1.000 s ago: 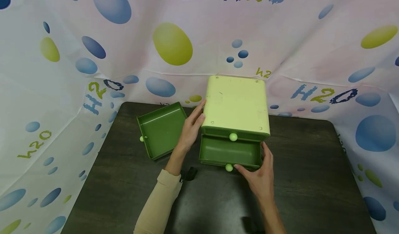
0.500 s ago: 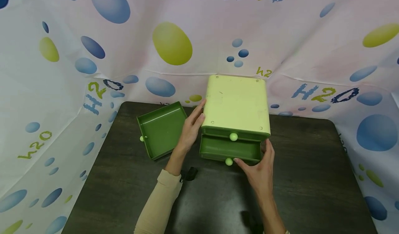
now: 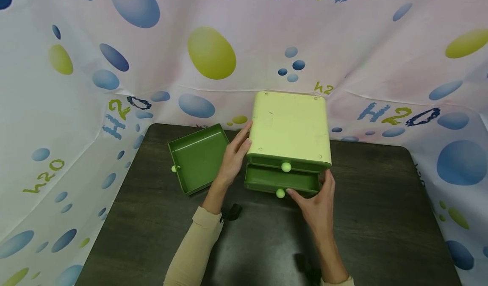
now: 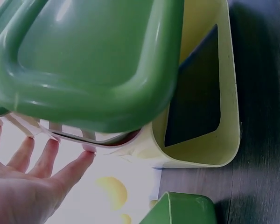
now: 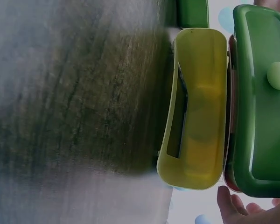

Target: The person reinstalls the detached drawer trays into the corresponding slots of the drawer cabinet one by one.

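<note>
A pale yellow drawer cabinet (image 3: 289,125) with green drawers stands at the table's back. Its upper drawer knob (image 3: 286,167) is at the front; the drawer below (image 3: 263,188) sticks partly out, nothing inside it. My left hand (image 3: 233,156) rests on the cabinet's left side, fingers extended; the left wrist view shows its fingertips at that wall. On the protruding drawer's right corner, my right hand (image 3: 319,209) has its thumb on the front beside the round knob (image 3: 280,193) and its fingers along the side. The bottom compartment (image 5: 203,112) has no drawer in it.
A removed green drawer (image 3: 200,159) lies on the dark table (image 3: 381,218), left of the cabinet and behind my left forearm. A patterned curtain (image 3: 263,44) hangs close behind the cabinet and at both sides.
The protruding drawer has slid further into the cabinet, with my right hand moving along with it away from me. My left hand has stayed on the cabinet's side.
</note>
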`<state>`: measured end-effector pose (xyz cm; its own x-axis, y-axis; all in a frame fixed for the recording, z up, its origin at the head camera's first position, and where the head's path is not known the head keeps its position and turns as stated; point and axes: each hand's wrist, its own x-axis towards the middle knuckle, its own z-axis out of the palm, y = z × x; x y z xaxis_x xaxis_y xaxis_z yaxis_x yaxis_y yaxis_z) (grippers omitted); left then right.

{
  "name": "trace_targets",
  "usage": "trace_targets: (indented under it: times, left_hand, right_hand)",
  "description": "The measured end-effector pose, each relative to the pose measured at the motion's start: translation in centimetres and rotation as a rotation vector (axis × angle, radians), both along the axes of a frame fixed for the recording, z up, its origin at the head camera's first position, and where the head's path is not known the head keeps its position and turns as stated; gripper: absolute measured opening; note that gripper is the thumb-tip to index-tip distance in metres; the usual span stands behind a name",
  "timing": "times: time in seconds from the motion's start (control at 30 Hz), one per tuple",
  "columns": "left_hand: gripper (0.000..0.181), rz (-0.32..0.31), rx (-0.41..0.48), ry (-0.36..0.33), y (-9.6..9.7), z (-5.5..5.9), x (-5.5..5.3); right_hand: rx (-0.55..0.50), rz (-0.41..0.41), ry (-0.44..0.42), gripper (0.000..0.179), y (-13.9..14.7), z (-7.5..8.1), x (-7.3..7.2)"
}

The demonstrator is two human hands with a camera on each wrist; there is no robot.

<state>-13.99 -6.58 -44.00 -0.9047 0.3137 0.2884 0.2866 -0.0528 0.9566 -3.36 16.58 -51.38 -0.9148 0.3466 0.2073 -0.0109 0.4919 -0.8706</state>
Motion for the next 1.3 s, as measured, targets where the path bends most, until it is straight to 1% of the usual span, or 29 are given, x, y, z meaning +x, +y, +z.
trace_targets:
  times: [0.13, 0.23, 0.47, 0.53, 0.63, 0.7, 0.93, 1.13, 1.3]
  left_hand:
    - [0.05, -0.002, 0.008, 0.0, 0.0, 0.1, 0.0]
    - [0.05, -0.002, 0.017, -0.002, 0.0, -0.1, -0.1]
    - [0.05, 0.005, 0.031, 0.014, 0.1, -3.2, -1.5]
    - [0.05, 0.011, 0.03, 0.016, 0.1, -3.4, -1.6]
    - [0.049, 0.015, 0.024, 0.007, 0.0, -3.3, -1.6]
    - [0.049, 0.014, 0.026, -0.003, 0.0, -3.0, -1.4]
    - [0.05, 0.005, 0.016, -0.011, 0.0, -0.2, -0.1]
    - [0.05, 0.009, 0.006, -0.007, 0.0, 0.1, 0.0]
    - [0.05, 0.017, -0.02, -0.013, 0.0, 0.0, 0.0]
  right_hand:
    - [0.011, 0.004, 0.029, 0.113, 0.2, 0.0, -0.6]
    - [0.011, 0.006, 0.036, 0.11, 0.2, 0.0, -0.9]
    - [-0.012, -0.008, 0.018, 0.112, 0.1, 0.0, -1.0]
    - [-0.013, -0.007, 0.015, 0.113, 0.1, 0.0, -1.1]
    - [-0.02, -0.002, 0.014, 0.112, 0.1, 0.1, -1.2]
    - [-0.024, 0.002, 0.017, 0.111, 0.0, 0.2, -1.3]
    - [-0.02, 0.007, 0.02, 0.102, 0.1, 0.3, -1.8]
    - [-0.036, 0.015, 0.056, 0.109, 0.2, -0.1, -2.1]
    - [-0.032, 0.015, 0.09, 0.107, 0.1, -0.3, -2.5]
